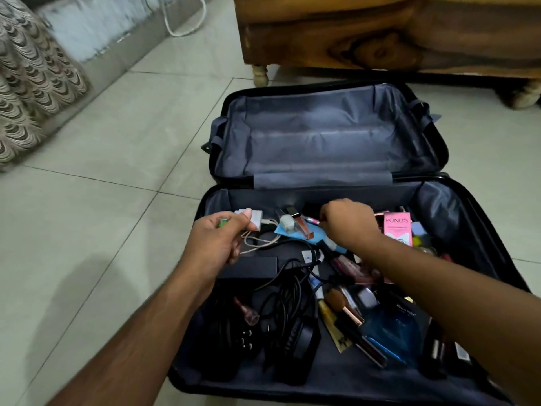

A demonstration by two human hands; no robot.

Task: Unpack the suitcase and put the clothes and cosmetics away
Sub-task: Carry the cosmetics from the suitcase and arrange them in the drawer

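Observation:
A black suitcase [483, 218] lies open on the floor, its far half showing only grey lining. The near half holds cables, chargers and cosmetics. My left hand [216, 241] grips a small green item and a white charger plug [248, 219] at the near half's left side. My right hand [348, 221] is closed, fingers down, over a cluster of small cosmetics near the back wall; what it holds is hidden. A pink Pond's box [397, 230] stands just right of it. A blue perfume bottle [392, 329] and a makeup brush [339, 303] lie under my right forearm.
A wooden bed frame [380, 33] on round feet stands right behind the suitcase. A patterned fabric [32, 83] hangs at the far left beside a wall. A white cord [181, 24] loops on the tiled floor [102, 186]. Black cables and adapters [292, 288] tangle in the suitcase's left part.

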